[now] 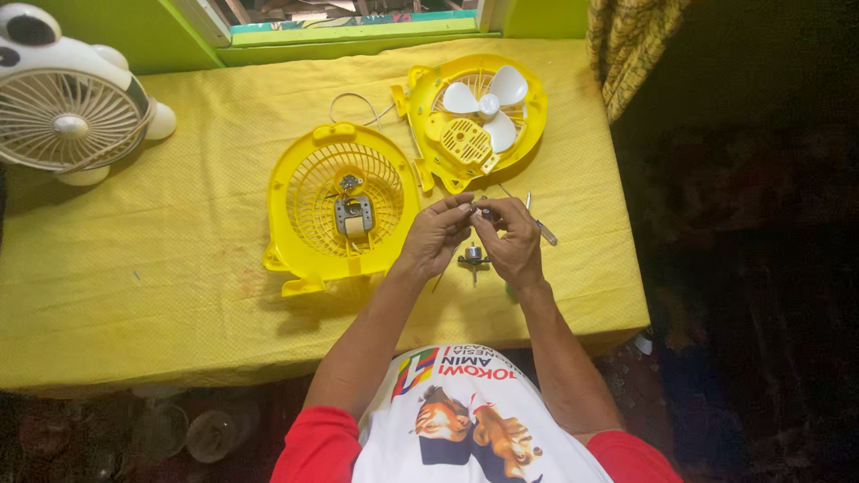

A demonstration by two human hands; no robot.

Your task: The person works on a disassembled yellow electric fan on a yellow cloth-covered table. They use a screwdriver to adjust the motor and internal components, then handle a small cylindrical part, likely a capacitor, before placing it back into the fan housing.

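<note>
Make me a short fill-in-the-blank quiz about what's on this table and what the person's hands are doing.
1. The table is covered with a ______ cloth.
2. The two hands, left hand and right hand, meet over a small ______ part.
3. The propeller in the far fan half is ______.
4. The motor sits in the ______ fan half.

Missing words: yellow; metal; white; near

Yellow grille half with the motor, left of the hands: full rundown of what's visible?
The yellow grille half lies flat, inner side up, on the yellow tablecloth. It looks like moulded plastic: a round ribbed grille inside a wide rim, with tabs at top and bottom. A small metal motor sits at its centre. Its right edge is beside the other yellow half; contact unclear. The left hand is just right of it, not touching.
</note>
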